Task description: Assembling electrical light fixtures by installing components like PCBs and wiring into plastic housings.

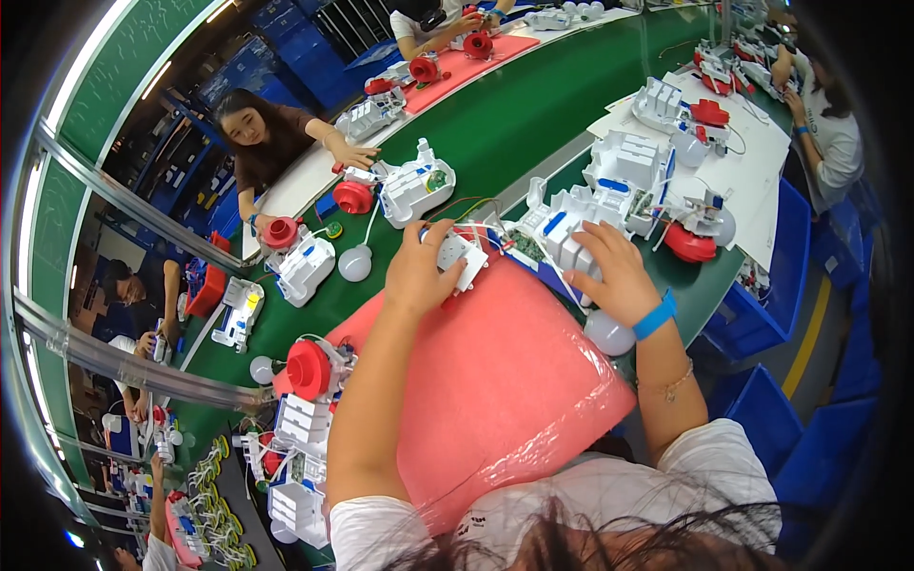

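Observation:
My left hand (pixel 419 271) is closed around a small white plastic part (pixel 464 261), fingers over its far side and thumb along the near edge. Wires run from this part toward a white plastic housing (pixel 564 240) with raised ribs, lying to its right. My right hand (pixel 617 274) grips that housing from the right, thumb and fingers apart on its ribs. Under my right wrist sits a round white ball-shaped part (pixel 609 333). Both hands are above the far edge of a pink foam pad (pixel 505 381), which carries clear plastic film.
More white housings (pixel 624 167) with red round parts (pixel 687 244) stand at the right, others (pixel 303 423) at the left. A green conveyor belt (pixel 514 100) runs behind. Across it a co-worker's hand (pixel 354 152) reaches toward a housing (pixel 419 186). Blue bins (pixel 771 305) stand right.

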`<state>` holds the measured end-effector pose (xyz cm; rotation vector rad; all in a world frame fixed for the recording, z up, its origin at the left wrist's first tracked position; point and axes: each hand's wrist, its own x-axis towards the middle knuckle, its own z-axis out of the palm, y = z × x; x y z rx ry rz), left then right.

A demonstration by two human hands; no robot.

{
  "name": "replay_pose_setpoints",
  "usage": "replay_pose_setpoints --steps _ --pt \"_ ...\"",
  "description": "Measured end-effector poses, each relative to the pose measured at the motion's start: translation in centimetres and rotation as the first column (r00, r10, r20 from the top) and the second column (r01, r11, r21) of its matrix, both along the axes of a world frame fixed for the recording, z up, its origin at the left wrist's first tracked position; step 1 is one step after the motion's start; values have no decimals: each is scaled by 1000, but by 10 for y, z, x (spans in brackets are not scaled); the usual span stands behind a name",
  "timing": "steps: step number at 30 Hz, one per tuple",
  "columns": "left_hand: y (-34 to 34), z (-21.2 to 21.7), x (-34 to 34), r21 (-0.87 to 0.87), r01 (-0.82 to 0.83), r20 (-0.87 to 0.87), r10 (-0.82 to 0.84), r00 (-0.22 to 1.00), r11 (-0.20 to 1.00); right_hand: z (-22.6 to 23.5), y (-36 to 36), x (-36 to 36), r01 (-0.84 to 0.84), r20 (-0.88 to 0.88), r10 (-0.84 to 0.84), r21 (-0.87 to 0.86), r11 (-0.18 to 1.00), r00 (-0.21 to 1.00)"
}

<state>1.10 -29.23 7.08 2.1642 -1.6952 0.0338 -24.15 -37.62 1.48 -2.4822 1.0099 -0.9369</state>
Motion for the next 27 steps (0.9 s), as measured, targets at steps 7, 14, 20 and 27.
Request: replay_pose_setpoints --steps 7,14,20,27 --pt "88 49 -31 -78 0 -51 -4 999 997 10 12 -7 -479 128 470 58 876 873" --pt "196 49 -50 148 -111 -275 148 950 983 46 58 -4 -678 -109 673 -8 735 731" --pt "246 -13 -55 -38 -227 -288 207 935 973 40 105 1 -657 -295 620 -39 753 727" --pt "292 -79 -58 -316 -108 -691 -151 707 942 43 127 14 -788 -73 785 -10 616 615"
